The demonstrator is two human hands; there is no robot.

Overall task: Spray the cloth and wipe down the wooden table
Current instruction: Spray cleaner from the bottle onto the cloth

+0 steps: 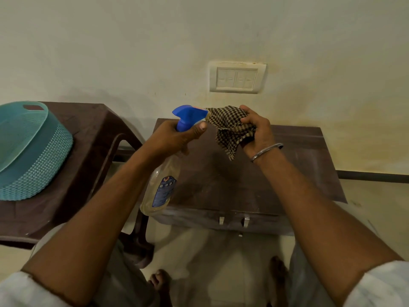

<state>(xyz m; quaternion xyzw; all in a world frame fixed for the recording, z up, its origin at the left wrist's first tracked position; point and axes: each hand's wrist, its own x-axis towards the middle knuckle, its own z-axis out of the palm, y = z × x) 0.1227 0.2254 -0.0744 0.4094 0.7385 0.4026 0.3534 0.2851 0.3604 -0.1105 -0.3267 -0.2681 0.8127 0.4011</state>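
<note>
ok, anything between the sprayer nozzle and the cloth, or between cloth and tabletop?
Nothing visible. The spray bottle in the left hand has its nozzle right at the cloth held by the right hand; nothing shows between cloth and wooden table.

- Dim, warm yellowish indoor light, brightest on the wall (155, 41) in the upper half of the frame.
- Soft shadows only: a faint one on the wall left of the spray bottle (164, 180), a darker patch on the wooden table (309, 151) below the cloth (228, 122).
- Dull sheen on the table top, right of centre.
- Crisp at centre, with the cloth's checks clear.
- Smeared and soft along the bottom edge, with sleeves (380, 284) and feet (159, 282) blurred.
- Strong wide-angle bending at the left and right edges.
</note>
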